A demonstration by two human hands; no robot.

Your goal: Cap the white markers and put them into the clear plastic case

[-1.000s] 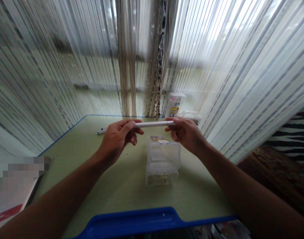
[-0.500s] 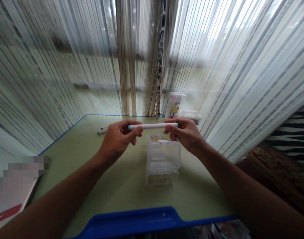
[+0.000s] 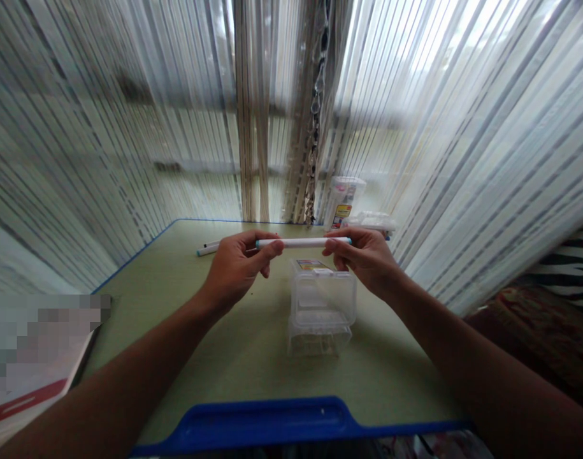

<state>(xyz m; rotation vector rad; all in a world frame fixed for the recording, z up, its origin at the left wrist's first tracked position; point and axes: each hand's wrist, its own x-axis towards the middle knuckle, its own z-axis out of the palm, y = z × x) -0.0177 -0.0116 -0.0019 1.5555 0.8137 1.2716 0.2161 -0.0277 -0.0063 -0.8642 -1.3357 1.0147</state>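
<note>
A white marker pen [image 3: 304,243] with light-blue ends is held level between my two hands, above the desk. My left hand [image 3: 241,258] pinches it near its left end, thumb in front. At the other end, my right hand [image 3: 362,255] grips it between thumb and fingers. Just below and behind the marker stands a clear plastic box [image 3: 323,299], its lid side open toward me. More white pens [image 3: 209,248] lie on the desk, partly hidden behind my left hand.
The pale green desk [image 3: 253,363] has a blue rim with a moulded tray [image 3: 267,417] at the front. Clear containers [image 3: 343,201] stand at the back right. A partly blurred-out flat item [image 3: 37,370] lies at the left. String curtains [image 3: 190,127] hang behind.
The whole view has shifted slightly, so everything appears a little further right. Both hands keep the same hold on the marker.
</note>
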